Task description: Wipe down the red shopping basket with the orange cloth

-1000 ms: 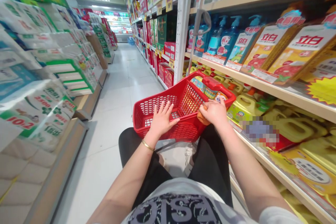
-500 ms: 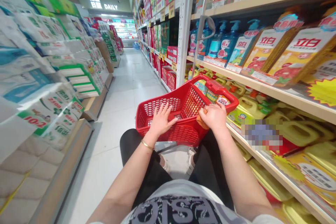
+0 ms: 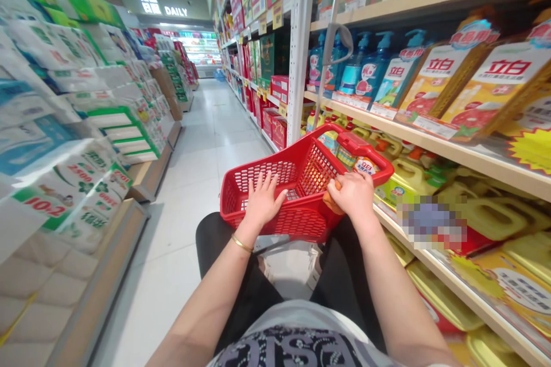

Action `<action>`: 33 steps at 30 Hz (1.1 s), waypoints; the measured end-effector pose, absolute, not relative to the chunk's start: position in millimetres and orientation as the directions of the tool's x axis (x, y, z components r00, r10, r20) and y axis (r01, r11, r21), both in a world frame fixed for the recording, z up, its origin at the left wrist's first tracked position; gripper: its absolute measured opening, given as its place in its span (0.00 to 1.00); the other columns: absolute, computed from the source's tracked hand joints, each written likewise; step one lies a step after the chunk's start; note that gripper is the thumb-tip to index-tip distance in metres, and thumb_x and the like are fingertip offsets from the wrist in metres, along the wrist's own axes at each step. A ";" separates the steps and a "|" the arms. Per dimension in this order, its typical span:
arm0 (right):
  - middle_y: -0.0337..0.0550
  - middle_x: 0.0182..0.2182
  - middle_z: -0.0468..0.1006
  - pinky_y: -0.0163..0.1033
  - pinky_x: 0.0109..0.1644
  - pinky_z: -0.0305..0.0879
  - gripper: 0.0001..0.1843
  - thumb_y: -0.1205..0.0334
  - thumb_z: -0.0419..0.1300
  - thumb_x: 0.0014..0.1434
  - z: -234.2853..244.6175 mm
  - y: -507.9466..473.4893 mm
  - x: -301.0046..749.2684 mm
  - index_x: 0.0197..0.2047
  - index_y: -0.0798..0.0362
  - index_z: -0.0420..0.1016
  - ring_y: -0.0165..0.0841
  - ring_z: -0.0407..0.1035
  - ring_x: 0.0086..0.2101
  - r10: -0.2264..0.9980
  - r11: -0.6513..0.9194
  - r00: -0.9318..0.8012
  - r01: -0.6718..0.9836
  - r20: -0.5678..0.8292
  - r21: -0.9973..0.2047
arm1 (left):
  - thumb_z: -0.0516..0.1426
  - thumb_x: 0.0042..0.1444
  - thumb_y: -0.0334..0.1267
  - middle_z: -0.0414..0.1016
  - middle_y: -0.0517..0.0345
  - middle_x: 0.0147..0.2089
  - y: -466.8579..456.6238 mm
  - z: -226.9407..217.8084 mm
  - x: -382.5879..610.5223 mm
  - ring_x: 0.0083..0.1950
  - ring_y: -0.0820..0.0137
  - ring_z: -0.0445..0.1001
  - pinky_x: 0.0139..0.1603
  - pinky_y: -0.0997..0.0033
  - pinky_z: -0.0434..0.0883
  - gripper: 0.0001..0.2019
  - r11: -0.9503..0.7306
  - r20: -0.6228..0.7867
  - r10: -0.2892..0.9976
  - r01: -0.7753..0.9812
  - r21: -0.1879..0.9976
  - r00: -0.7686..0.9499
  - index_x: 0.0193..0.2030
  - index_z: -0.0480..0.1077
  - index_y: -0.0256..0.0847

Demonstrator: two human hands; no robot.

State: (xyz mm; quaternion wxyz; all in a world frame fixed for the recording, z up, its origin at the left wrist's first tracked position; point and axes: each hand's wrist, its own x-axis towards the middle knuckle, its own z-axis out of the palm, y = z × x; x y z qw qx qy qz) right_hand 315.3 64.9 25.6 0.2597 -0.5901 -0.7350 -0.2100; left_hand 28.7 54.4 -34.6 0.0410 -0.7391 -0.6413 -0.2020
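A red plastic shopping basket (image 3: 297, 223) with perforated sides stands in front of my knees. My left hand (image 3: 263, 202), a gold bracelet at its wrist, is spread palm down over the basket's near rim. Its fingers are apart and it holds nothing; whether it touches the rim I cannot tell. At the near right side of the basket, my right hand (image 3: 353, 194) is closed around a crumpled orange cloth (image 3: 333, 198), pressed against the red plastic. Most of the cloth is hidden by the fingers. The basket's thick red handle (image 3: 365, 149) lies just beyond that hand.
Shelves on the right hold blue pump bottles (image 3: 368, 71), orange detergent bottles (image 3: 486, 89) and yellow jugs (image 3: 486, 212). Stacked tissue packs (image 3: 81, 183) line the left side on a low platform (image 3: 116, 258). A tiled aisle (image 3: 202, 137) runs ahead between them.
The view has shifted slightly. Both hands keep nearly the same places: the left stays spread over the rim, the right stays closed on the cloth with a small shift.
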 end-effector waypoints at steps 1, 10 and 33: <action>0.48 0.31 0.85 0.50 0.63 0.56 0.21 0.53 0.56 0.69 26.2 64.6 315.4 0.28 0.50 0.81 0.42 0.76 0.41 0.763 0.210 -0.167 0.978 0.625 0.006 | 0.41 0.74 0.64 0.51 0.51 0.84 53.7 -34.2 29.0 0.86 0.49 0.45 0.83 0.32 0.46 0.38 -0.176 0.346 0.933 0.964 0.199 0.099 0.82 0.54 0.46; 0.48 0.32 0.85 0.50 0.59 0.57 0.20 0.54 0.56 0.68 28.0 63.9 316.7 0.28 0.50 0.81 0.43 0.76 0.41 0.747 0.226 -0.174 0.974 0.642 0.002 | 0.42 0.73 0.63 0.51 0.48 0.84 47.5 -29.7 31.1 0.85 0.48 0.46 0.82 0.32 0.48 0.38 -0.162 0.357 0.930 0.968 0.194 0.084 0.82 0.55 0.43; 0.61 0.76 0.61 0.68 0.80 0.33 0.29 0.55 0.49 0.77 3.8 58.1 258.4 0.72 0.61 0.71 0.51 0.51 0.76 0.737 0.355 -0.310 0.934 0.601 0.046 | 0.42 0.72 0.66 0.47 0.51 0.85 46.2 -30.6 35.2 0.86 0.50 0.42 0.83 0.32 0.43 0.40 -0.161 0.390 0.917 0.972 0.169 0.084 0.83 0.53 0.46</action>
